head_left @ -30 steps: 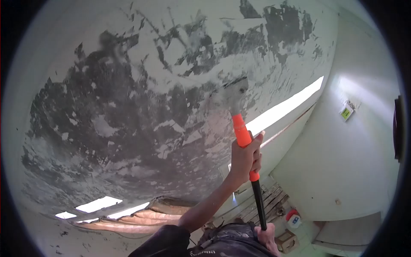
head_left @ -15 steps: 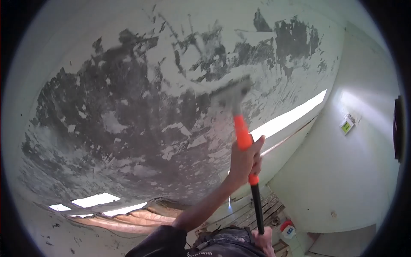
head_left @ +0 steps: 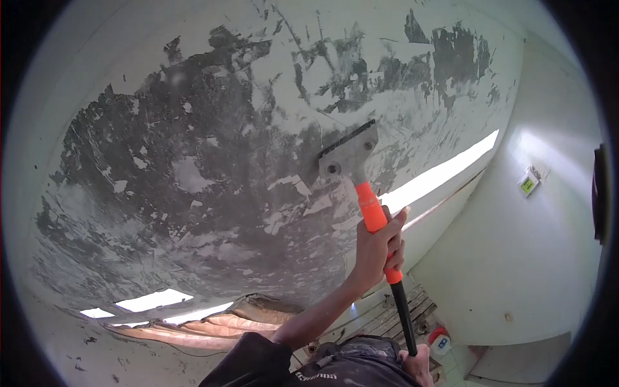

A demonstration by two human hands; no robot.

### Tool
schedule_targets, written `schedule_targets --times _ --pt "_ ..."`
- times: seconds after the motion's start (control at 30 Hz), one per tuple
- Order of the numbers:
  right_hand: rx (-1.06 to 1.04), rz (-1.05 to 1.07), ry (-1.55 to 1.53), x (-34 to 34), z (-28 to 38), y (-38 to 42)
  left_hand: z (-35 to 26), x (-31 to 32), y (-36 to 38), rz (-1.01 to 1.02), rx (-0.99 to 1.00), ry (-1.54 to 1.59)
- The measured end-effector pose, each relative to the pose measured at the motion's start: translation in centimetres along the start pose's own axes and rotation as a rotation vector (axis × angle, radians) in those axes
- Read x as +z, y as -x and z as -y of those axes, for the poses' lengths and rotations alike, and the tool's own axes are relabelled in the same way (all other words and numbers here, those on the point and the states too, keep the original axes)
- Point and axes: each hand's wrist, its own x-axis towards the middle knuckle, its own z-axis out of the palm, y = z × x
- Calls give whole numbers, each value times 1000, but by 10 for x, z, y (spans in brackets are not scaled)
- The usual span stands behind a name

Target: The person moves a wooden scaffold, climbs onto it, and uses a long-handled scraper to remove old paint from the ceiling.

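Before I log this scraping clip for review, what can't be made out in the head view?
- Right hand: mostly cut off by the bottom edge; its grip on the black pole is hidden.
- Left hand: its fingers wrap the orange handle, hiding the palm.
- Scraper blade: whether its edge touches the ceiling is unclear.
- Wall plate: too small to identify.
- Red-and-white item on the floor: too small to identify.

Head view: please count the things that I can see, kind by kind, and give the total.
Scraper: 1
Hands on the scraper: 2, left and right
Ceiling with paint partly scraped off: 1
Small green-and-white wall device: 1
Red-and-white item on the floor: 1
Total: 6
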Motion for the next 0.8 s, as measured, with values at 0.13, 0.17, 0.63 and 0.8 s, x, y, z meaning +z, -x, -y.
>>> schedule_targets --times 0.13,0.17,0.63,0.8 --pt "18 69 -86 5 30 -6 -34 25 -23 90 129 4" --pt "9 49 -112 4 33 -10 -27 19 -19 86 140 9" --pt "-77 -54 12 2 31 14 -36 19 -7 82 143 20" --pt "-77 -235 -64 -12 44 21 -42 31 -7 103 178 21"
